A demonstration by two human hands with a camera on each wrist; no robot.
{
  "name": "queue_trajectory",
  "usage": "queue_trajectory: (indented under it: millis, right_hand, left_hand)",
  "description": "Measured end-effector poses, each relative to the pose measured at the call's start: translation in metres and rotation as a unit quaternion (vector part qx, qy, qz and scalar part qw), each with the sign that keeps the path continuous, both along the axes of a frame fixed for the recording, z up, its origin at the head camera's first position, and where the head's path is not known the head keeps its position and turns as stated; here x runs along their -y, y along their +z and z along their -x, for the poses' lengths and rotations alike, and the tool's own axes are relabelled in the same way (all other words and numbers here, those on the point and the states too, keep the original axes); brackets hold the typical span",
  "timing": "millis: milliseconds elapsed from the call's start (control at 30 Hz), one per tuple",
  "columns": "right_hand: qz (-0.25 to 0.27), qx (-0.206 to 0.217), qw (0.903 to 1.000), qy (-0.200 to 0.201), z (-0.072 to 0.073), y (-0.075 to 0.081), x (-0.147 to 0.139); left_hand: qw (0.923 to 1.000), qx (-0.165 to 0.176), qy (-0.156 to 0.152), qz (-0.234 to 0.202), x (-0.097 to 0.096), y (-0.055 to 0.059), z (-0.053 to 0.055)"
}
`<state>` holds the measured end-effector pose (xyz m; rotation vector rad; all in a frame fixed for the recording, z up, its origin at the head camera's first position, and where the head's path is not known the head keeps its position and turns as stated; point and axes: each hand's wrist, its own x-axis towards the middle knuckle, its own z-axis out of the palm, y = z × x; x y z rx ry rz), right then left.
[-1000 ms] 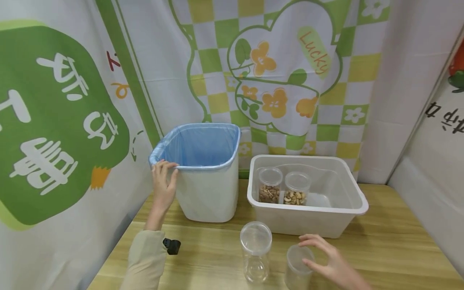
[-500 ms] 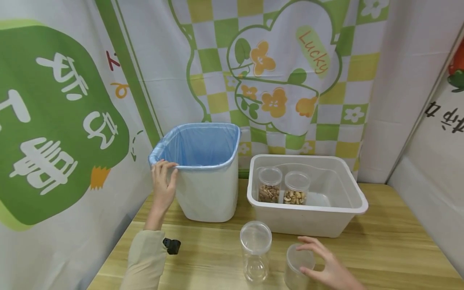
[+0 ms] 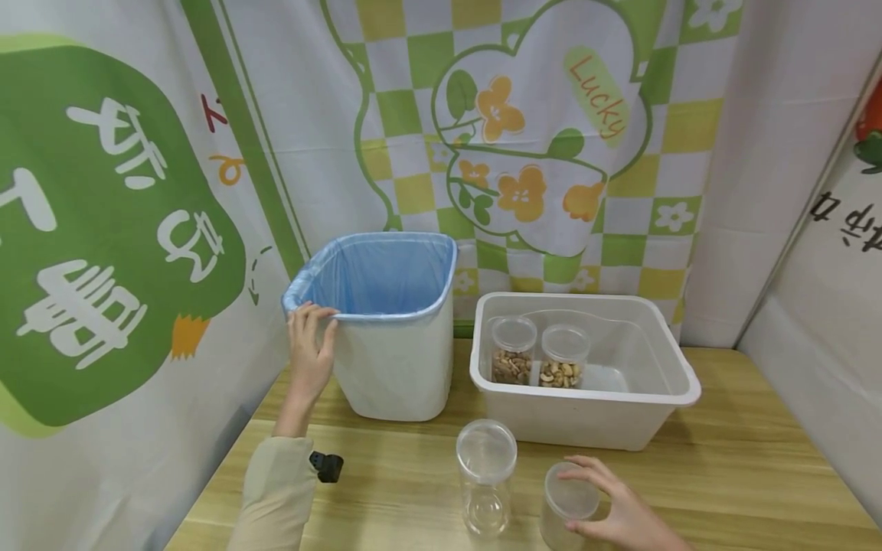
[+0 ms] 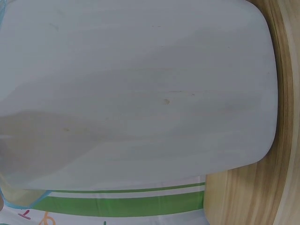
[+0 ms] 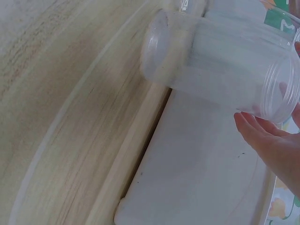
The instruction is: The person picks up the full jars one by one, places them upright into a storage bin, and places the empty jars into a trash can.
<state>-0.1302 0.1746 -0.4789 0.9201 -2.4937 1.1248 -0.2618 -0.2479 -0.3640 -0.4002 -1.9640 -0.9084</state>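
My left hand [image 3: 310, 363] holds the front left corner of a white trash bin [image 3: 396, 375], its fingers over the rim. A blue liner [image 3: 386, 279] covers the rim and inside. On the table, my right hand [image 3: 623, 516] grips a clear plastic jar [image 3: 560, 524] near its lid, thumb and fingers on either side. That jar [image 5: 211, 61] looks empty in the right wrist view. Just left of it stands a taller clear empty jar [image 3: 486, 490] with a lid. The left wrist view is mostly filled by the bin's wall [image 4: 154, 108].
Behind the jars stands a white plastic tub [image 3: 565, 417]. Inside it, at the left, are a jar of brown nuts [image 3: 512, 367] and a jar of cashews [image 3: 560, 375]. A printed curtain [image 3: 551, 138] hangs behind the wooden table [image 3: 393, 474].
My right hand has shifted slightly left, its fingers and thumb coming further around the jar by its lid. The left hand stays on the bin's rim.
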Motion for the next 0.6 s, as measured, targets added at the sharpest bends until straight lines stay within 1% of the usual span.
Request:
queue_trajectory:
  millis: [133,367,467,600]
  right_hand:
    - [0.008,0.004,1.0000,0.001,-0.0003,-0.0008,0.0002]
    - [0.028,-0.005,0.9996,0.000,0.0011,-0.0035,0.0017]
    - [0.031,-0.017,0.9994,0.003,0.0018,-0.0034,0.0017]
    - [0.047,-0.035,0.9982,0.011,0.0037,-0.0012,0.0030]
  left_hand:
    - [1.0000,0.005,-0.001,-0.001,-0.0002,0.0012,-0.0005]
    - [1.0000,0.002,-0.003,-0.001,0.0002,0.0009,-0.0013]
    - [1.0000,-0.001,-0.002,0.001,-0.0001,0.0009,-0.0014]
    - [1.0000,0.000,0.002,0.004,-0.0008,0.0010,-0.0013]
